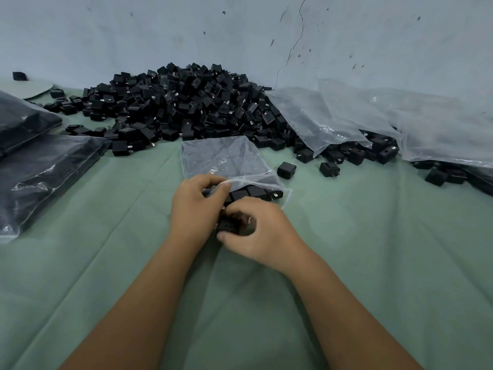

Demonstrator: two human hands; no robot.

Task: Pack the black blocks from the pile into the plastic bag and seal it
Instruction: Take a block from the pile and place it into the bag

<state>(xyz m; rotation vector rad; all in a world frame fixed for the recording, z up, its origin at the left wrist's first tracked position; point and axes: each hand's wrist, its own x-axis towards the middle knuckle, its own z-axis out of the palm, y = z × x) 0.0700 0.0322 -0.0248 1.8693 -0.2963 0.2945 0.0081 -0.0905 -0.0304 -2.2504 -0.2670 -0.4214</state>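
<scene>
Rear wall (pixel 240 30): pale grey-blue plaster, scuffed and spotted with dark marks. One thin crack (pixel 293 46) runs down from the top edge. Work surface covered by a green cloth (pixel 106 263), creased into long folds. Lighting even and dim.

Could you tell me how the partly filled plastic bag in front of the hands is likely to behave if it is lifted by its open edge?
The plastic bag looks thin and wrinkled, so it would probably sag rather than hold its shape. Its mouth, pinched by the left hand, is open, so the black blocks near it could slide out. The film looks glossy and possibly slippery.
</scene>
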